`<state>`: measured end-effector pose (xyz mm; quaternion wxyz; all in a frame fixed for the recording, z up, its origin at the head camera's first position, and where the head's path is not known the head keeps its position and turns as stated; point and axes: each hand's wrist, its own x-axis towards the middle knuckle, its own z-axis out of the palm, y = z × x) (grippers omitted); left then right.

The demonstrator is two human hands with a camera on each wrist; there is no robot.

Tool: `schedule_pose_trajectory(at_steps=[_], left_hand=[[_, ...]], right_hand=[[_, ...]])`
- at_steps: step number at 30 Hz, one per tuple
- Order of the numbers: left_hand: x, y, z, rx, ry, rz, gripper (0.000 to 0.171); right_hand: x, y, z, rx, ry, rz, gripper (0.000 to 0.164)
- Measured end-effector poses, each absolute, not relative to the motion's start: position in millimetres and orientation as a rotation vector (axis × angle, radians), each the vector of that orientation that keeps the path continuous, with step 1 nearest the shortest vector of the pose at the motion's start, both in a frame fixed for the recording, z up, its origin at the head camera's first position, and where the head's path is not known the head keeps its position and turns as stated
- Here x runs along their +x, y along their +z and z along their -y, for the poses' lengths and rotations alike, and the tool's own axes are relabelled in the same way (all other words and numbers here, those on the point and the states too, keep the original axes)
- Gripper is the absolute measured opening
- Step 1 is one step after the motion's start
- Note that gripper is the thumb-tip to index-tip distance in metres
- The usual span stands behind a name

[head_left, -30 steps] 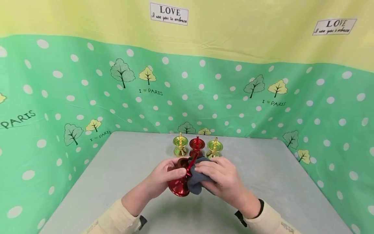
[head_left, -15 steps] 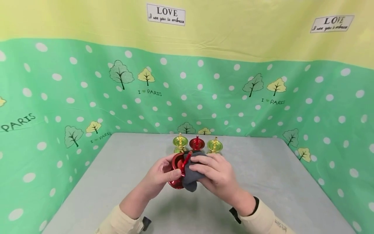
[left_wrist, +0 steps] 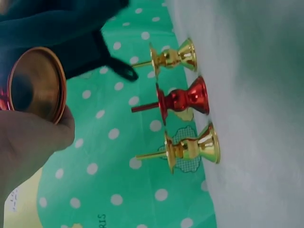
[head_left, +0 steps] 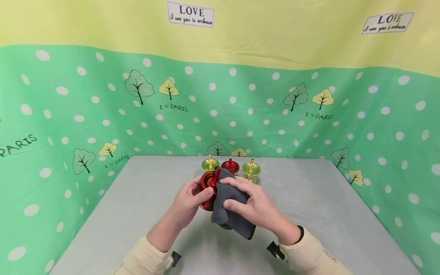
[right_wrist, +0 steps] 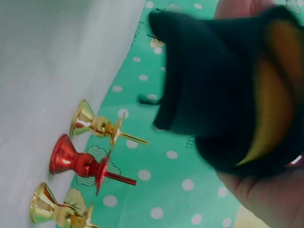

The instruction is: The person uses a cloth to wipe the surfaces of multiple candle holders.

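Observation:
My left hand (head_left: 187,200) grips a shiny red candlestick (head_left: 207,180) by its left side, thumb in front. Its thin red stem points up and leans slightly right. In the left wrist view its round, hollow base (left_wrist: 38,88) faces the camera. A dark grey cloth (head_left: 230,217) lies against the candlestick's right side and covers part of it. My right hand (head_left: 252,202) holds this cloth, thumb on the near face, and a loose corner hangs below. The right wrist view shows the cloth (right_wrist: 213,80) blurred, with the right hand's fingers partly hidden behind it.
Behind the hands, a gold candlestick (head_left: 210,165), a red one (head_left: 229,167) and another gold one (head_left: 251,169) stand upright in a row on the grey tabletop (head_left: 165,172). A green and yellow printed curtain (head_left: 233,110) rises close behind the table and along both sides.
Both hands have moved slightly up and away with the candlestick, which overlaps the row behind more. The cloth has shifted and unfolded, hanging lower below my right hand.

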<state>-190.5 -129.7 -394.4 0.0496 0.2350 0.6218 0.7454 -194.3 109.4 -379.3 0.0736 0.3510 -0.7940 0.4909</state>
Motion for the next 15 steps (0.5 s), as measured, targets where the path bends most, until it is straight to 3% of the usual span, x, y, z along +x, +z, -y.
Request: schedule_pose_trajectory(at_steps=[5,10,15], left_hand=[[-191.2,-398.1,126.1,0.751,2.297,-1.941,0.062],[-190.5,-398.1,126.5,0.812,2.307,-1.918,0.061],[-187.2,-392.8,123.1,0.639,2.225,-2.158,0.063]], right_hand=[[-191.3,-383.7,-102.8,0.974,1.583,2.377,0.051],[-193.7,-386.6,-100.8,1.053,1.387,2.162,0.053],[-197.5,-388.0,-104.4,1.055,1.109,1.995,0.054]])
